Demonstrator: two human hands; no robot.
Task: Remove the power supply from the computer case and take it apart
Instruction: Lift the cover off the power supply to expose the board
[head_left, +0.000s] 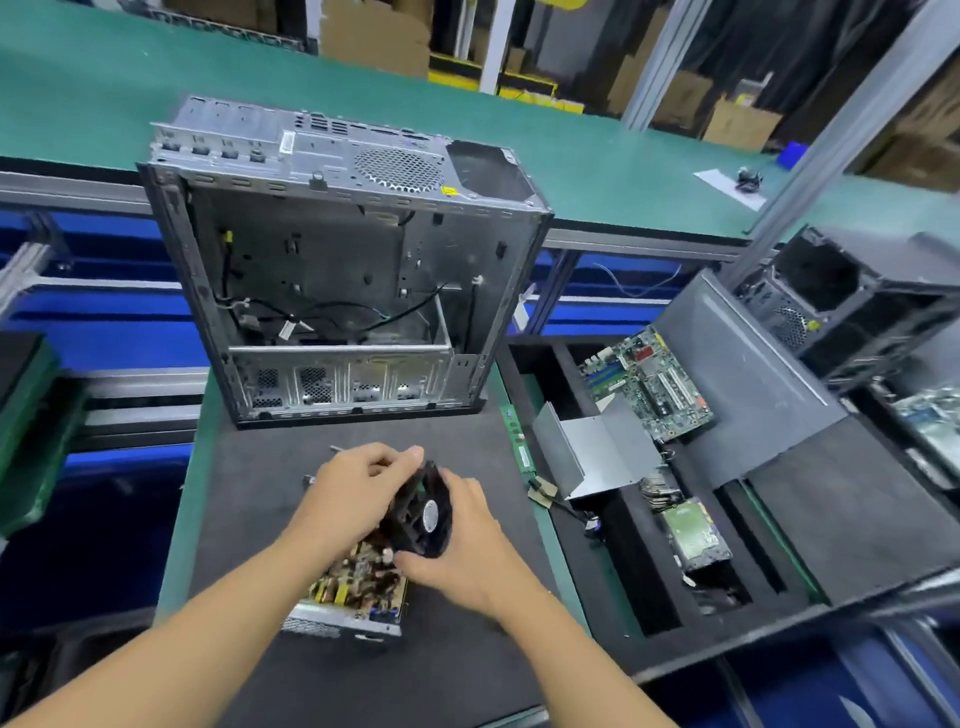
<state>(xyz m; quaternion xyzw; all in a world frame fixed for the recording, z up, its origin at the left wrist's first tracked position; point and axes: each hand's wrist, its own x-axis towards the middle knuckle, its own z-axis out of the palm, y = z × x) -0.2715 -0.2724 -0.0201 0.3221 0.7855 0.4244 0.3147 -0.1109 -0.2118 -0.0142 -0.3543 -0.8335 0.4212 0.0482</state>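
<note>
The open grey computer case (332, 270) stands on the black mat with its inside facing me and loose black cables in it. Close to me lies the power supply (358, 592), its cover off, so the circuit board with yellow parts shows in the metal tray. Both hands hold its black fan (423, 512) tilted just above the board. My left hand (348, 493) grips the fan's top edge with curled fingers. My right hand (462, 545) grips its lower right side.
Loose screws (309, 479) lie on the mat left of my hands. A memory stick (517, 439) lies at the mat's right edge. The black sorting tray on the right holds a motherboard (649, 384), a bent metal cover (592, 452) and a hard drive (693, 535). Another case (852, 306) stands far right.
</note>
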